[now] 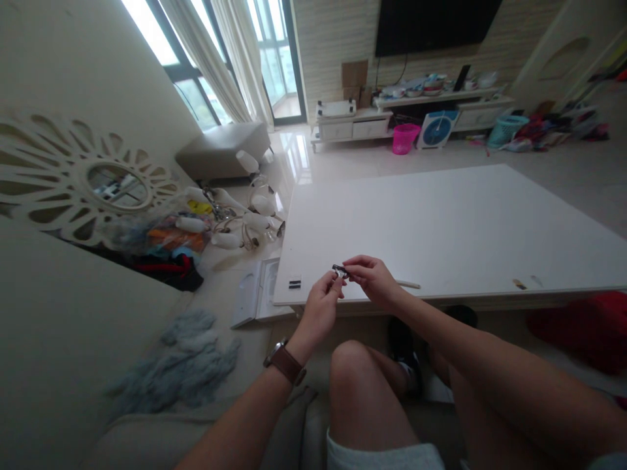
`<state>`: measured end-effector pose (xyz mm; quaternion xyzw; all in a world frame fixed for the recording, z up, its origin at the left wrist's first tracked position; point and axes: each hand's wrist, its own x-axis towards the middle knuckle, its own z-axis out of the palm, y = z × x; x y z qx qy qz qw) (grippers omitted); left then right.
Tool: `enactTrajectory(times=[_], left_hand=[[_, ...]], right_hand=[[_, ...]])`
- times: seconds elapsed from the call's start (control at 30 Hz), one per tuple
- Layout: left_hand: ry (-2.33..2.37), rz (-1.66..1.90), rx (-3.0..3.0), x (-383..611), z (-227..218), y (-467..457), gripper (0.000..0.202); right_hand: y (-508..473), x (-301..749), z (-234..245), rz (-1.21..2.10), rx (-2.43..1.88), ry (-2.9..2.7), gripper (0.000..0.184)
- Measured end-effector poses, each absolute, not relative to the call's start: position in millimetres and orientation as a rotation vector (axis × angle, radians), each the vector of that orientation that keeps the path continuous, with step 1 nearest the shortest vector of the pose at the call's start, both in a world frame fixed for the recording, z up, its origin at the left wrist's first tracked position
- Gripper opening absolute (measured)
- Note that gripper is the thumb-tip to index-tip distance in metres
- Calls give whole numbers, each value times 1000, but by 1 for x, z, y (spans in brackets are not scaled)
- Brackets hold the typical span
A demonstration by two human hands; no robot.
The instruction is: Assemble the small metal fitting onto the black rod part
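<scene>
A small black-and-silver object (pixel 339 269) is held above the near edge of the white table (pixel 401 228); its kind is too small to make out. My left hand (pixel 324 294), with a brown-strapped watch on the wrist, pinches it from below. From the right, my right hand (pixel 369 277) has its fingers closed at the object's other end. Left of my hands, a small white card with dark strips (pixel 294 283) lies near the table's corner. A thin pale stick-like thing (pixel 409 284) is on the table just beyond my right forearm.
Two small scraps (pixel 520 284) lie near the table's front edge at right. An opened white box (pixel 257 290) and a chandelier (pixel 245 219) sit on the floor to the left. A red cloth item (pixel 585 333) is at lower right. A pink basket (pixel 405 139) stands beyond the table.
</scene>
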<state>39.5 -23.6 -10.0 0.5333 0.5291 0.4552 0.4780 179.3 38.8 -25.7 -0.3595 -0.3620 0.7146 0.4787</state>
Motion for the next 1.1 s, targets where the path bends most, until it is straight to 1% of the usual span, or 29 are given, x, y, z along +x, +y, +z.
enactTrajectory(times=[0.17,0.47,0.8,1.1], left_hand=[[1241,1176,1302,41,-9,-24,21],[1255,1162,1347,39,-8,-24,25],[1243,1157,1311,40,-14,-24,25],[1347,1124,1382,40,-7,-27,24]], right_hand=[[39,181,-28,1708,-830,-935,19],[40,184,-29,1642,-847,-1040,18],[41,186,-30,1622,-852,-1104,19],[40,185,-31,1595,-847,-1158,20]])
